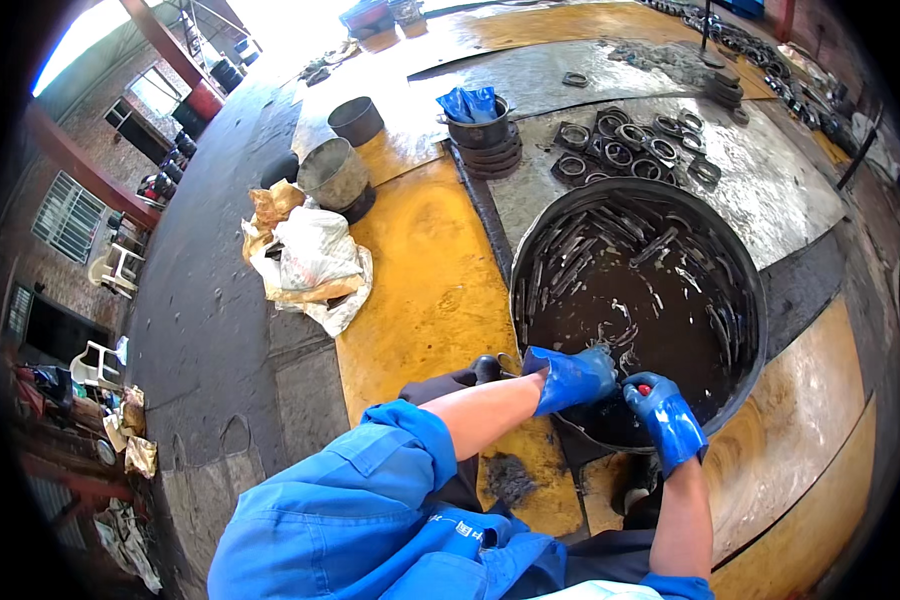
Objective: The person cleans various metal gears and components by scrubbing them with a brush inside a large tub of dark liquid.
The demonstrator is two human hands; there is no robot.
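Both my hands wear blue rubber gloves and meet over the near side of a big round dark tub (753, 310). My left hand (596, 372) reaches in just inside the near rim; its fingers are hard to make out against the dark contents. My right hand (654, 398), closed, is beside it around a small red end (644, 389), perhaps a tool's handle; the rest is hidden. Dark brown liquid (625, 305) lies in the tub. Black strips (570, 268) line its left, far and right sides, and pale scraps (622, 335) float near my hands.
Black square-and-ring parts (618, 155) lie on the metal sheet beyond the tub. A bucket with blue gloves (478, 130) sits on stacked rings. Left of the yellow board (425, 270) are a white sack (317, 252) and two metal buckets (336, 175).
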